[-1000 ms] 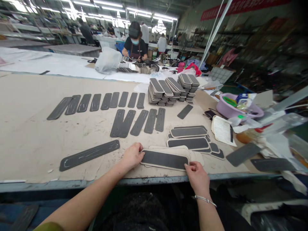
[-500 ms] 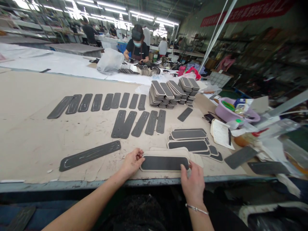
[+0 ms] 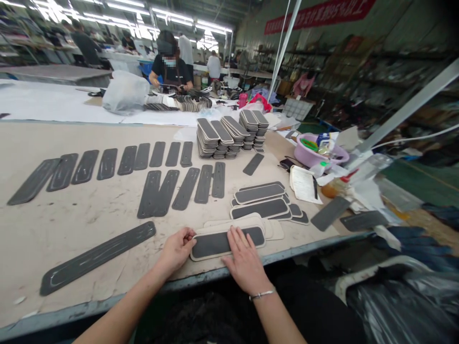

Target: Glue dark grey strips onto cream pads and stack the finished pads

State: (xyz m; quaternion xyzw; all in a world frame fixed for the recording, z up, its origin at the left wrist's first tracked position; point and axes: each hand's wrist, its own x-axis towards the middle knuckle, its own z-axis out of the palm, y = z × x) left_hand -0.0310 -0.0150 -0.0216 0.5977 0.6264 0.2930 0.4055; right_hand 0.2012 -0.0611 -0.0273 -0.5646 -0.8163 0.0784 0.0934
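A long dark grey panel with a cream border (image 3: pixel 211 243) lies at the table's front edge, over several cream pieces (image 3: pixel 274 230). At its left end, my left hand (image 3: pixel 177 251) pinches the corner between thumb and curled fingers. My right hand (image 3: pixel 245 263) lies flat across the panel's middle, fingers stretched out and pressing on its dark face. Just behind are more bordered panels (image 3: pixel 260 209), overlapping one another. To the left, a long bare grey strip (image 3: pixel 98 258) with shiny streaks, apparently glue, lies slanted.
Rows of streaked grey strips (image 3: pixel 107 164) cover the table's middle. Behind them stand stacks of bordered panels (image 3: pixel 215 138). At the right are a purple basin (image 3: pixel 321 155), a notepad (image 3: pixel 303 184) and an amber bottle (image 3: pixel 332 188). A co-worker (image 3: pixel 170 67) sits across the table.
My right hand has moved from the panel's right end to lie flat on its middle. My left hand stays at the left end. The whole view has shifted and tilted.
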